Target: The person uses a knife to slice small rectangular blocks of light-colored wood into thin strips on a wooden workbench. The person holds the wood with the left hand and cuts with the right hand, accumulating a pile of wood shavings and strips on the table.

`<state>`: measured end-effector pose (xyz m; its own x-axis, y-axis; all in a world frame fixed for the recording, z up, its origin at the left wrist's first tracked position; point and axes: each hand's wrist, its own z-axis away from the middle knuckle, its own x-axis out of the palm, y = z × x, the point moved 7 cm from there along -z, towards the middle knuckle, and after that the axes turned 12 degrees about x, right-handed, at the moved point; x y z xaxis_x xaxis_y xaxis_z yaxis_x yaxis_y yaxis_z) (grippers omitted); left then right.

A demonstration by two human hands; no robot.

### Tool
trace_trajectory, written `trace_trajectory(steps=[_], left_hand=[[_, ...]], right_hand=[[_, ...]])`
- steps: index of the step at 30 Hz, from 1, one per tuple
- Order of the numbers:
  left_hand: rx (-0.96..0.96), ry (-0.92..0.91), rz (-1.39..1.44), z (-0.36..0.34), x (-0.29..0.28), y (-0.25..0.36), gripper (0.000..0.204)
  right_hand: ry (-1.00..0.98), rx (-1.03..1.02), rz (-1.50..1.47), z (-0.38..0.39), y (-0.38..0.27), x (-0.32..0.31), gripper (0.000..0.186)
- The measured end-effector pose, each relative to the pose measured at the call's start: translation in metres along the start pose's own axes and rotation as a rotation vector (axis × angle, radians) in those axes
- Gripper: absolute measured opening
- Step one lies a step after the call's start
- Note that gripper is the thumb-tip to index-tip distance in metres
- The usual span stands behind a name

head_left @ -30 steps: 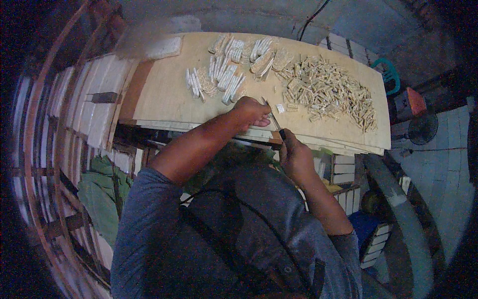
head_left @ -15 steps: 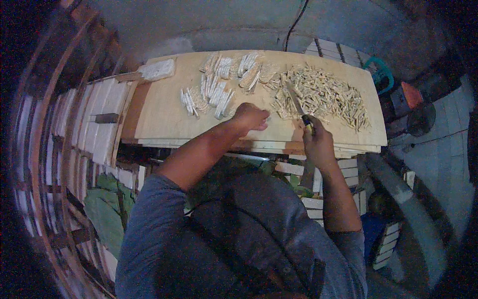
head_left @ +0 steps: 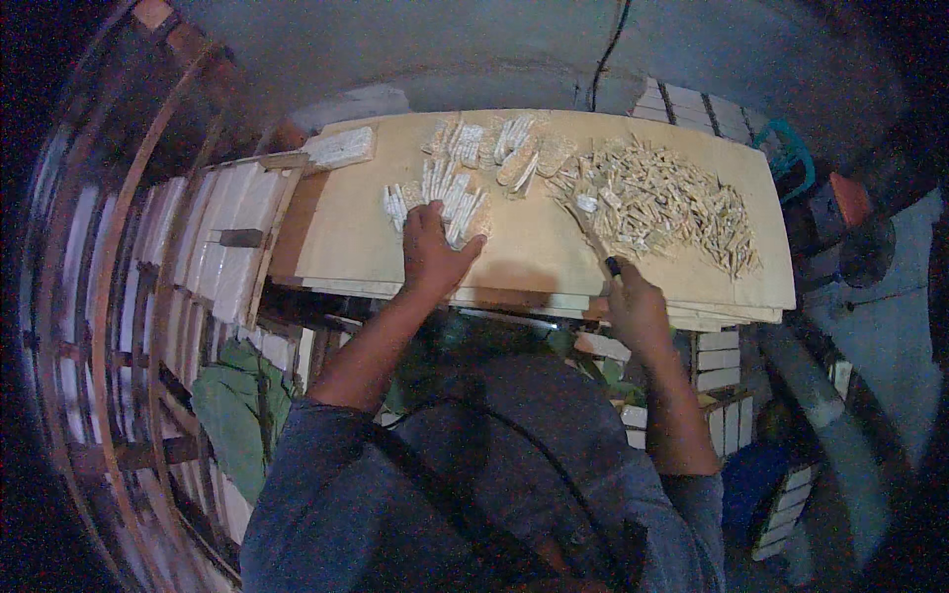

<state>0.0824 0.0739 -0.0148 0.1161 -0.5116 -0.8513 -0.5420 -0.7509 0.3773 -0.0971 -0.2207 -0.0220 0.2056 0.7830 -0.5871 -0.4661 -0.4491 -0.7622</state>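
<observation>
My left hand (head_left: 437,255) reaches onto the bundles of long white strips (head_left: 450,198) on the pale wooden board (head_left: 524,222), fingers apart and touching their near edge; whether it grips any is unclear. My right hand (head_left: 636,314) is closed round the dark handle of a knife (head_left: 593,235), whose blade points up-left into the near edge of a wide heap of short pale pieces (head_left: 672,193). More bundles of strips (head_left: 514,148) and lacy-looking flat pieces lie behind my left hand, and a pale slab (head_left: 341,146) lies at the board's back left.
Pale panels (head_left: 237,252) and wooden slats (head_left: 129,247) stand at the left, with green leafy material (head_left: 232,415) below them. A teal chair (head_left: 797,158), an orange object (head_left: 848,195) and a fan (head_left: 865,252) are at the right. A dark cable hangs on the grey wall behind.
My left hand has gone from the middle front edge up-left onto the bundles, its fingers spreading. My right hand, still holding the knife, has moved rightward to the heap.
</observation>
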Motion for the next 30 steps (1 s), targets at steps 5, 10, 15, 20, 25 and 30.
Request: trace_trajectory(steps=[5,10,15,20,25,30], left_hand=[[-0.001,0.001,0.008,0.011,0.023,0.003,0.084],[0.122,0.159,-0.007,-0.001,0.025,0.015,0.07],[0.168,0.231,-0.04,0.004,0.028,0.01,0.061],[0.11,0.33,0.063,0.007,0.03,0.005,0.062],[0.075,0.186,0.076,-0.002,0.033,0.013,0.064],[0.09,0.189,0.0,-0.012,0.023,0.024,0.059]], right_hand=[[0.081,-0.092,0.241,0.005,-0.024,-0.005,0.042],[-0.012,-0.183,0.127,0.018,-0.039,0.025,0.042],[0.046,-0.311,0.174,0.021,-0.038,0.029,0.041],[-0.015,-0.19,0.148,0.022,-0.033,0.029,0.043],[-0.026,-0.15,0.155,0.029,-0.036,0.026,0.044],[-0.002,-0.138,0.181,0.032,-0.02,0.02,0.043]])
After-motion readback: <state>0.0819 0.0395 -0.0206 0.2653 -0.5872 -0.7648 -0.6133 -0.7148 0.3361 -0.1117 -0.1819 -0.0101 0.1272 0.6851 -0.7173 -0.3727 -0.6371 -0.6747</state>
